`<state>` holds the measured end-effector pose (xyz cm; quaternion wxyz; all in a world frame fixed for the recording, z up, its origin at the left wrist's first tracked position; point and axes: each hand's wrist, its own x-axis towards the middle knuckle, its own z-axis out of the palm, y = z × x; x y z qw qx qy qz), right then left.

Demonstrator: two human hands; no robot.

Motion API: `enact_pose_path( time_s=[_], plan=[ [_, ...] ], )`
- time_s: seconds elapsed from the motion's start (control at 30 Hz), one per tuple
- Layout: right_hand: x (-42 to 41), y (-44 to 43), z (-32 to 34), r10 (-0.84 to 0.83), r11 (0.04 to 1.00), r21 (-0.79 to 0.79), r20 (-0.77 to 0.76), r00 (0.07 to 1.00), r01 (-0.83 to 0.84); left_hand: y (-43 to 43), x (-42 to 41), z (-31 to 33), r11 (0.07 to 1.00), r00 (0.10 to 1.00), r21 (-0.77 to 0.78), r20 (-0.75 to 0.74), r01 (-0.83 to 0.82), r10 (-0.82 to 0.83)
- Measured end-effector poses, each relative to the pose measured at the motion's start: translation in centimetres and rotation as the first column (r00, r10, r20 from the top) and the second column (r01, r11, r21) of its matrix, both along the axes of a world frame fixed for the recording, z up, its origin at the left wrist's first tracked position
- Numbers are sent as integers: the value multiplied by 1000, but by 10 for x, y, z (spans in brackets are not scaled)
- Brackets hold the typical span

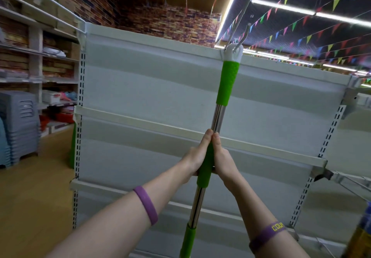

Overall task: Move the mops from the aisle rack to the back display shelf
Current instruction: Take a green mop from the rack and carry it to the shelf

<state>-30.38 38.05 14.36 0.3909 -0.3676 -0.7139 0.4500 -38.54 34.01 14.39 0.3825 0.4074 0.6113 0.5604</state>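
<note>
A mop handle [218, 115] with green grips and a shiny steel shaft stands almost upright in front of me. Its white end cap with a hanging hole [232, 52] sits on a metal hook [244, 26] that juts out above the white display shelf unit [152, 89]. My left hand [197, 153] and my right hand [220, 155] both clasp the middle green grip from either side, thumbs pointing up. The mop's head is out of view below.
The white shelf unit has a bare back panel and slotted uprights [80, 101] on both sides. Stacked grey plastic stools [22, 125] stand at the left by stocked wall shelves [50, 61]. A yellow-blue object [359, 235] is at the lower right. Wooden floor lies to the left.
</note>
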Motion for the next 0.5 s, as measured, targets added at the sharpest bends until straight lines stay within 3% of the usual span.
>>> enact_pose_path(
  time_s=[0.17,0.3,0.4,0.5],
  plan=[
    [4,3,0,35,998,-46,-23,999,-36,-1,-3,-4,999,999,24,-3,33,-33],
    [9,2,-6,60,998,-36,3,998,-60,-8,2,-5,982,997,175,-47,70,-63],
    [17,0,-13,31,999,-25,8,999,-31,-9,10,-17,907,992,408,-24,-106,127],
    [31,-10,-20,0,1000,-16,-16,1000,0,-20,25,-31,708,894,663,-130,-242,428]
  ],
)
